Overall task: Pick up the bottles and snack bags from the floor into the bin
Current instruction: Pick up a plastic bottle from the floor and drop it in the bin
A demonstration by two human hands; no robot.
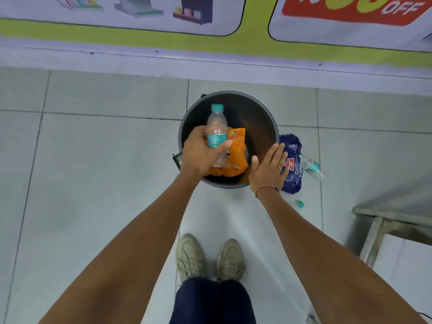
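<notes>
A round dark bin (pixel 264 118) stands on the tiled floor in front of me. My left hand (pixel 198 153) is shut on a clear plastic bottle (pixel 217 127) with a teal cap and label, held over the bin's mouth. An orange snack bag (pixel 237 155) lies inside the bin under the bottle. My right hand (pixel 268 169) hovers flat with fingers apart over the bin's right rim, holding nothing. A blue snack bag (pixel 292 164) lies on the floor right of the bin. Beside it lies a second small clear bottle (pixel 312 167), and a loose teal cap (pixel 300 203) sits nearer me.
A printed banner (pixel 210 24) covers the wall just behind the bin. A metal table leg and frame (pixel 378 230) stand at the right. My two shoes (pixel 210 256) are on the floor below the bin.
</notes>
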